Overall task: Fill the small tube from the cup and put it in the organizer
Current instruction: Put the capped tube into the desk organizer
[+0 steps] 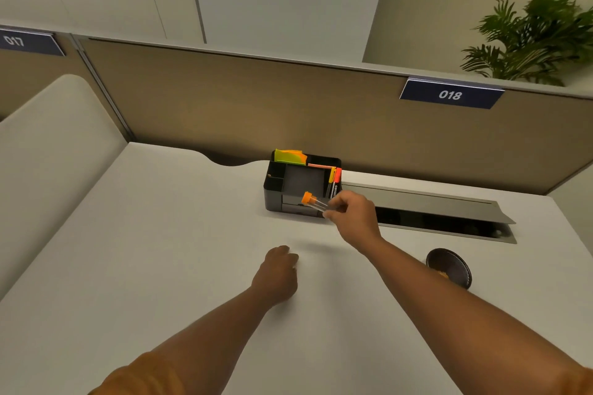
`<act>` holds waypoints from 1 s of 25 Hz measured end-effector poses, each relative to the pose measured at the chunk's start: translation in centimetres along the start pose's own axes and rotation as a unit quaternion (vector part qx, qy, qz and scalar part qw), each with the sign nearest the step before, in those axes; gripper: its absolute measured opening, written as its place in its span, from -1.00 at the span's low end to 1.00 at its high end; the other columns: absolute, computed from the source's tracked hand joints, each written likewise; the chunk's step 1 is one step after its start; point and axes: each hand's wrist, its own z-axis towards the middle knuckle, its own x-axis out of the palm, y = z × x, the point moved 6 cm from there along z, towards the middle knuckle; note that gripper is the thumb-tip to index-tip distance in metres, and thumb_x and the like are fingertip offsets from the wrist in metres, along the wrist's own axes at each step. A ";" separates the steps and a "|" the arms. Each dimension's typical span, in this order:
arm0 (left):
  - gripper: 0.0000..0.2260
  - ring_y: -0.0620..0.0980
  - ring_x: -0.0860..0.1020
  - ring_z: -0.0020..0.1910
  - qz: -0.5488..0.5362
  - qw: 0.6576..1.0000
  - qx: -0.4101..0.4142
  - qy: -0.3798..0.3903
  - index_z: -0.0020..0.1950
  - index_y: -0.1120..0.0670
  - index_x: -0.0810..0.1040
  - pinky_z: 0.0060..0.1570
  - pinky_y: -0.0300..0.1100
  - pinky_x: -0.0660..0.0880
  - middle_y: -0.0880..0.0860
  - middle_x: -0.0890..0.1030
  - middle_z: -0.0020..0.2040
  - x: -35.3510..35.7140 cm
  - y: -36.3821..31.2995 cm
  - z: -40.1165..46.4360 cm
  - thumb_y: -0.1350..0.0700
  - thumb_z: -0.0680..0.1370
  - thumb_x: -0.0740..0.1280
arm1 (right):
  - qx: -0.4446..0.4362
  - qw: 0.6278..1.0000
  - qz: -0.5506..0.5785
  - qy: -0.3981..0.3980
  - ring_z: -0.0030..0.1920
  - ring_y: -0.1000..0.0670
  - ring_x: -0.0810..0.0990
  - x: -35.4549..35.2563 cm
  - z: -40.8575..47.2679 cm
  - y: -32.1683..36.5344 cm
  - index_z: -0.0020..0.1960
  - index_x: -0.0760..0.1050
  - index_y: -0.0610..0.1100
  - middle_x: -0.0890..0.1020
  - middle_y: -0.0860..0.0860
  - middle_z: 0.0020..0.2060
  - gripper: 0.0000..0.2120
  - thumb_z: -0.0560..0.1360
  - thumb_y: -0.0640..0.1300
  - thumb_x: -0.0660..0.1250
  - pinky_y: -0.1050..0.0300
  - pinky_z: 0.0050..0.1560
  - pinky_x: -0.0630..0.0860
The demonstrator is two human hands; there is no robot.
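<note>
View from a head camera, looking down at a pale desk [160, 250] w/ two bare forearms reaching fwd. The right hand [354, 215] pinches a small clear tube [316, 203] with an orange cap [308, 197]; thumb & fingertips are closed around the tube's lower end, so most of the tube sticks out to the left of the grip, cap end tilted up and away. The tube hangs in the air just in front of a black desk organizer [272, 189], over its near right corner, not yet inside any compartment. The organizer holds yellow-orange sticky notes [290, 156] at the back & markers [335, 181] on the right; its wide middle section looks bare. The left hand [277, 276] rests on the desk, fingers curled loosely under, holding nothing that can be seen. A dark cup [449, 268] sits on the desk to the right, partly behind the right forearm, well apart from the tube. Progress, as a judgement: the cap is on, so filling seems done, though the tube's contents are too small to make out. Left to do: lower the tube into the organizer & let go
</note>
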 end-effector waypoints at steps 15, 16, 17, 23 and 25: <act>-0.64 0.17 0.32 0.47 0.135 0.988 0.043 -0.068 0.37 0.09 0.55 0.36 0.00 0.39 0.14 0.46 0.45 0.0 0.9 5.1 0.19 0.61 0.17 | -0.096 0.993 -0.060 0.020 0.00 -0.07 0.64 5.3 6.9 0.5 0.06 0.67 -0.16 0.73 -0.11 -0.01 -0.85 0.55 -0.31 0.39 0.09 0.02 0.59; -0.65 0.17 0.32 0.47 0.135 0.987 0.043 -0.070 0.37 0.09 0.55 0.37 0.00 0.39 0.15 0.46 0.45 0.1 0.9 5.1 0.18 0.61 0.17 | -0.093 0.994 -0.056 0.020 0.02 -0.06 0.64 5.4 7.0 0.4 0.08 0.67 -0.16 0.73 -0.11 0.01 -0.84 0.55 -0.31 0.39 0.11 0.02 0.58; -0.65 0.17 0.31 0.48 0.135 0.987 0.040 -0.070 0.37 0.09 0.55 0.38 0.01 0.38 0.15 0.46 0.46 0.1 0.8 5.1 0.17 0.62 0.18 | -0.087 0.995 -0.050 0.020 0.03 -0.06 0.64 5.4 7.1 0.4 0.10 0.67 -0.16 0.72 -0.11 0.03 -0.83 0.55 -0.31 0.38 0.14 0.03 0.56; -0.64 0.17 0.29 0.50 0.141 0.988 0.041 -0.057 0.40 0.08 0.52 0.41 0.01 0.36 0.14 0.43 0.48 0.1 0.9 5.2 0.17 0.63 0.18 | -0.070 0.997 -0.027 0.018 0.06 -0.09 0.64 5.3 7.1 0.4 0.15 0.66 -0.15 0.71 -0.12 0.06 -0.79 0.55 -0.31 0.39 0.16 0.03 0.54; -0.64 0.17 0.30 0.50 0.137 0.988 0.043 -0.058 0.40 0.09 0.53 0.40 0.01 0.37 0.14 0.44 0.48 0.0 0.9 5.2 0.18 0.62 0.18 | -0.073 0.997 -0.020 0.011 0.13 -0.10 0.63 5.1 6.5 0.6 0.22 0.64 -0.16 0.70 -0.11 0.14 -0.74 0.55 -0.33 0.38 0.13 0.11 0.54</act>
